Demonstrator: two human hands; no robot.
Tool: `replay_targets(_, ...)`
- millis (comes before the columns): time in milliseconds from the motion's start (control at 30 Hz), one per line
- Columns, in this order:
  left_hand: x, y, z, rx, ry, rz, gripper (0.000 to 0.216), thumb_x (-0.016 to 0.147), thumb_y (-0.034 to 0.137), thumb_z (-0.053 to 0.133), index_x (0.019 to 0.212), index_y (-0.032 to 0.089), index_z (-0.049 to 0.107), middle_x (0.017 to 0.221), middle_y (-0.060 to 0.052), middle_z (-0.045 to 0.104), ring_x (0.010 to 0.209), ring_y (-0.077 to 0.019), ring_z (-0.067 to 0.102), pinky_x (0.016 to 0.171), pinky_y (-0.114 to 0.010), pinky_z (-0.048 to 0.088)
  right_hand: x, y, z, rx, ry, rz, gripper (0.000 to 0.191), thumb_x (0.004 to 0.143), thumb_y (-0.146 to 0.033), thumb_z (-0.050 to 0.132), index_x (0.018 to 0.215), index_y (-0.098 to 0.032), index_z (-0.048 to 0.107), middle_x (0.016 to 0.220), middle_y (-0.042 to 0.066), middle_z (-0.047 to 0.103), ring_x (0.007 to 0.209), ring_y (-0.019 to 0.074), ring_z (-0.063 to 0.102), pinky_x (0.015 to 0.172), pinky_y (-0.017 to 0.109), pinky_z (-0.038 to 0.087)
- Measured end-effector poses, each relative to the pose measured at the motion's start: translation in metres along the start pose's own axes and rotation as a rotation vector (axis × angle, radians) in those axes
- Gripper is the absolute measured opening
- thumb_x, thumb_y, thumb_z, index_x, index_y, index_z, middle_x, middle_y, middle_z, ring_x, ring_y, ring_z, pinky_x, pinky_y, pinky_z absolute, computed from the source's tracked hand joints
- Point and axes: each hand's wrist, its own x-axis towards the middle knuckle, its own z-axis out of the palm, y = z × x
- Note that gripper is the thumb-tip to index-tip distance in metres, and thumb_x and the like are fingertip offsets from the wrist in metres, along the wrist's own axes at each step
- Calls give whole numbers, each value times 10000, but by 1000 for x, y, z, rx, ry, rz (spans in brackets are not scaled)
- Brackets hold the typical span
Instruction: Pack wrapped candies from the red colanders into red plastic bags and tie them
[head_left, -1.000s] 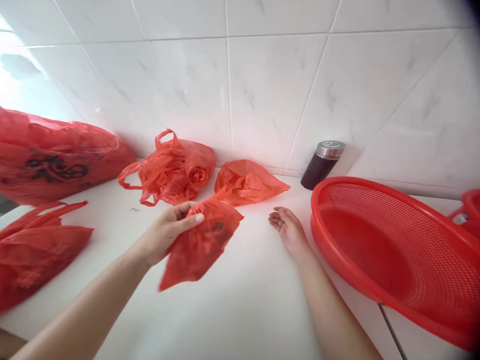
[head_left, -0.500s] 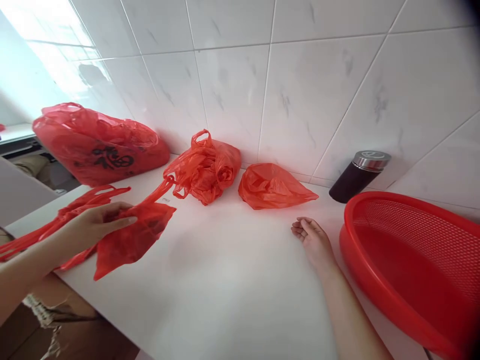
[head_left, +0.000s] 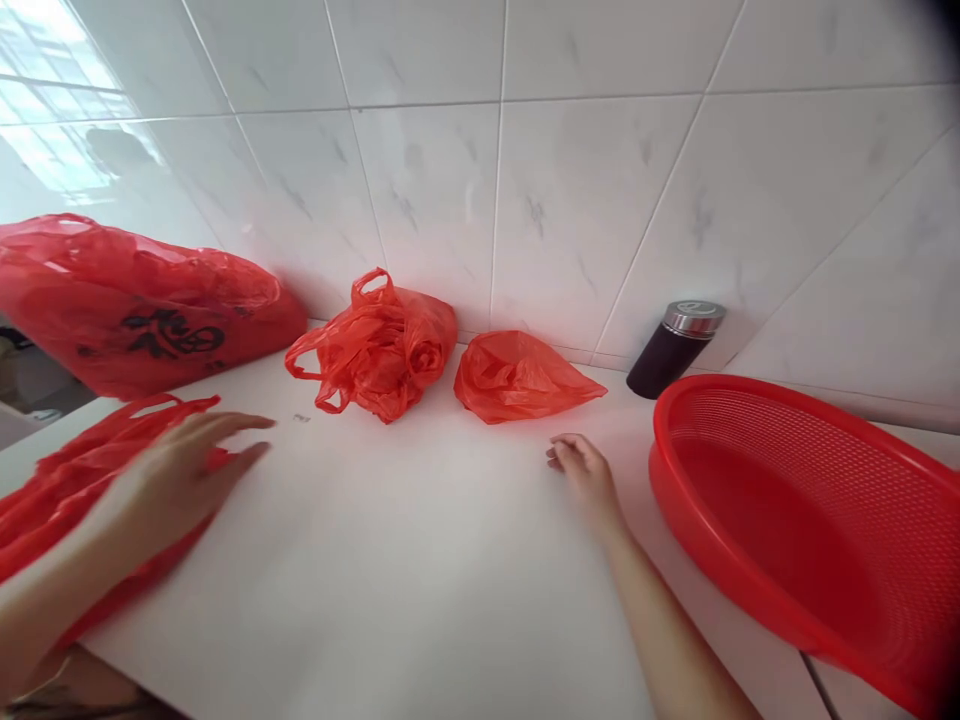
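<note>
My left hand (head_left: 199, 460) is over a loose heap of red plastic bags (head_left: 82, 450) at the table's left edge. Its thumb and fingers are apart, with nothing between them. On the right, my right hand (head_left: 585, 475) rests on the white tabletop with its fingers curled in and no object visible in them. A flattened red plastic bag (head_left: 525, 380) lies just beyond it, not touched. Against the wall, left of that, is a bundle of crumpled red plastic bags (head_left: 386, 350) with its handle loops sticking out.
At the back left stands a big, full red bag (head_left: 180, 320) with dark printing. A dark flask with a silver lid (head_left: 671, 350) leans near the tiled wall (head_left: 600, 180). The red mesh basket (head_left: 675, 480) takes up the right side.
My left hand has let go of a red bag, which has joined the heap at left. The view has shifted slightly to the right. My right hand stays curled on the table.
</note>
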Motion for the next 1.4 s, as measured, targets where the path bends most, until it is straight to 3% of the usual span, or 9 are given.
replay_targets(133, 11, 82, 73, -236, -257, 219, 303, 829, 494, 583, 1041, 298, 674, 1143, -24, 676, 1049, -268, 621, 971, -423, 451, 3, -14, 34, -227, -76, -229, 186, 836, -343, 611, 968, -276, 725, 1128, 85, 665, 1108, 287, 580, 1021, 464, 407)
replay_targets(267, 16, 147, 150, -417, -275, 261, 320, 880, 418, 532, 1157, 279, 612, 1227, -61, 634, 1104, -249, 606, 883, -369, 503, 28, -22, 48, -756, 20, -465, 512, 882, -248, 529, 1393, -231, 503, 1451, 129, 472, 1376, 342, 364, 1130, 588, 220)
replay_targets(433, 21, 185, 203, -599, -226, 57, 477, 952, 487, 389, 1329, 199, 439, 1258, -154, 586, 998, -215, 661, 812, -350, 537, 17, -17, 35, -961, -116, -469, 422, 895, -188, 507, 1311, -238, 559, 978, 76, 726, 964, 267, 653, 1150, 610, 148)
replay_targets(633, 21, 184, 220, -679, -238, -50, 611, 780, 437, 656, 1311, 180, 497, 1296, -166, 531, 1099, -277, 590, 939, -423, 464, -44, -16, 39, -721, -513, -671, 219, 856, -177, 566, 1035, -242, 674, 1057, 39, 709, 995, 204, 628, 911, 335, 482)
replay_targets(767, 22, 174, 224, -748, -264, -44, 183, 747, 284, 626, 898, 195, 678, 1039, -98, 649, 962, -269, 609, 897, -414, 452, -32, -26, 34, -660, -277, -558, 195, 928, -211, 440, 911, -210, 635, 805, 27, 662, 771, 159, 610, 752, 278, 480)
replay_targets(900, 30, 160, 223, -927, -271, -111, 300, 839, 376, 521, 1044, 191, 638, 928, -70, 683, 882, -248, 636, 810, -382, 486, 9, -28, 25, -692, 3, -254, 265, 961, -254, 394, 1119, -176, 591, 1095, 108, 640, 1015, 205, 600, 866, 327, 465)
replay_targets(1067, 32, 156, 218, -1130, -290, -139, 385, 835, 474, 574, 1068, 171, 617, 935, -70, 681, 869, -243, 646, 758, -354, 503, 44, -16, 45, -684, -11, -128, 558, 752, -321, 729, 1282, -236, 578, 1182, 131, 592, 1106, 314, 544, 896, 440, 435)
replay_targets(1233, 28, 155, 220, -1243, -263, -153, 384, 789, 520, 660, 962, 177, 646, 1005, -88, 680, 955, -261, 630, 818, -352, 483, 47, -9, 66, -398, -66, -94, 97, 667, -206, 737, 758, -220, 706, 1000, 58, 617, 984, 243, 577, 881, 386, 433)
replay_targets(1400, 36, 149, 230, -1396, -191, -274, 438, 769, 508, 688, 1055, 180, 638, 1061, -110, 674, 996, -271, 631, 843, -382, 497, 46, -11, 36, 51, 75, -16, 169, 763, -372, 640, 819, -213, 641, 959, 27, 659, 921, 193, 639, 832, 333, 494)
